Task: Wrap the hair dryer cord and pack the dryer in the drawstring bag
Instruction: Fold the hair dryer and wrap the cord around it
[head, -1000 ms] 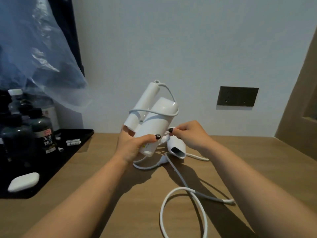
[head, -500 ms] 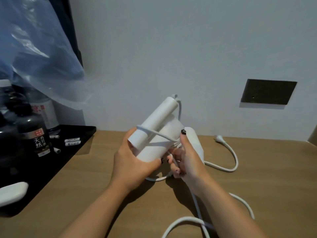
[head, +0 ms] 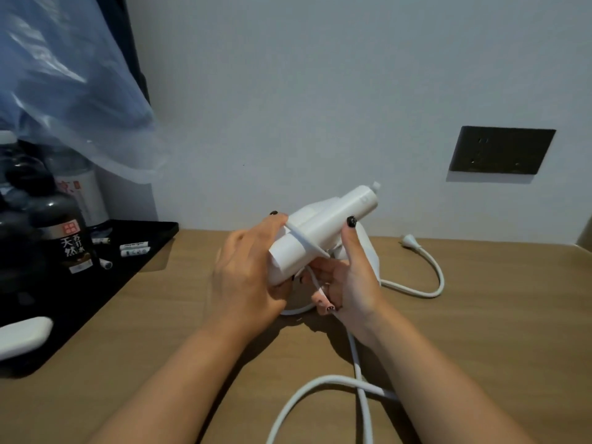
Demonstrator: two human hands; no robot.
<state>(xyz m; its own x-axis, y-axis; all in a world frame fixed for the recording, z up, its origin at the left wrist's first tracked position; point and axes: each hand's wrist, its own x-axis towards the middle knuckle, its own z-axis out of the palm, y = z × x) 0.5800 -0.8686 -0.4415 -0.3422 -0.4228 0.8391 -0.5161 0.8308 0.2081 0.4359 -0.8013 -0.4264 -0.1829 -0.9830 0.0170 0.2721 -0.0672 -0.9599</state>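
Behind everything stood a pale wall with a dark socket plate, and below it ran the wooden table. On the left edge lay a black tray carrying bottles. Above the tabletop I held the white hair dryer, my left hand gripping its body. My right hand pinched the cord, which looped across the table toward its plug.
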